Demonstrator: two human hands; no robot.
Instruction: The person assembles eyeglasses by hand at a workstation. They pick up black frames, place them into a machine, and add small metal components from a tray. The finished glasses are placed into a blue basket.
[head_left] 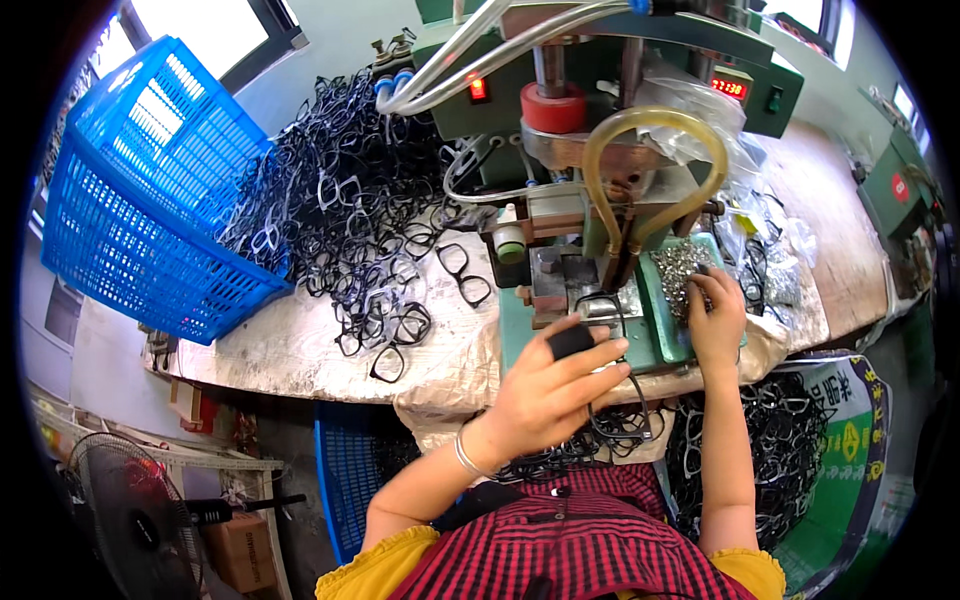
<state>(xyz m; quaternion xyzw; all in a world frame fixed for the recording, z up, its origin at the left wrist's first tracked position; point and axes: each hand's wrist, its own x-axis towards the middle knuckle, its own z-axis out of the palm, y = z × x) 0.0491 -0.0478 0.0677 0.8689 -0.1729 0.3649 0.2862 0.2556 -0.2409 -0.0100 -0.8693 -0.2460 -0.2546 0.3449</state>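
Note:
My left hand (555,385) holds a black eyeglass frame (610,330) at the green press machine's (620,110) work block, fingers spread, a black cap on one fingertip. My right hand (716,312) reaches into a green tray (668,335) of small metal parts (680,265), fingers pinched among them; whether it holds one is hidden. A big pile of black eyeglass frames (370,200) lies on the bench to the left.
A blue plastic basket (150,190) lies tipped on its side at the left. A sack of more black frames (780,450) stands at my right knee. Clear hoses and a yellow tube (655,125) loop over the machine. A fan (130,510) stands at lower left.

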